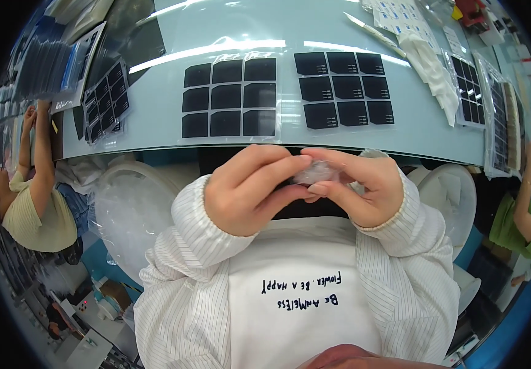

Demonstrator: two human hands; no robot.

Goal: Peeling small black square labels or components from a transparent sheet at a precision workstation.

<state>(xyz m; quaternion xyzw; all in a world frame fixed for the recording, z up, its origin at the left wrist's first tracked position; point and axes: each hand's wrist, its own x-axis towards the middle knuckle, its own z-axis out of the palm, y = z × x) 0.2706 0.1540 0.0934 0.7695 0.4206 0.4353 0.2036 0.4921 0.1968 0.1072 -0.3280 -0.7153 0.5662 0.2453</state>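
Just in front of my body, at the table's near edge, both my hands meet around a small crumpled wad of clear plastic film (318,173). My left hand (247,189) pinches its left side with bent fingers. Fingers and thumb of my right hand (364,187) close on it from the other side, and part of the wad is hidden between them. Beyond the hands lie two clear sheets of black rectangular stickers in rows: a left sheet (226,97) and a right sheet (347,88), both flat on the glass-topped table (167,117).
White bins (133,215) with clear film stand left and right below the table. A craft knife (373,34) and white cloth (428,74) lie at the far right. More sticker sheets (106,101) rest at both sides. Co-workers sit left (38,209) and right (520,224).
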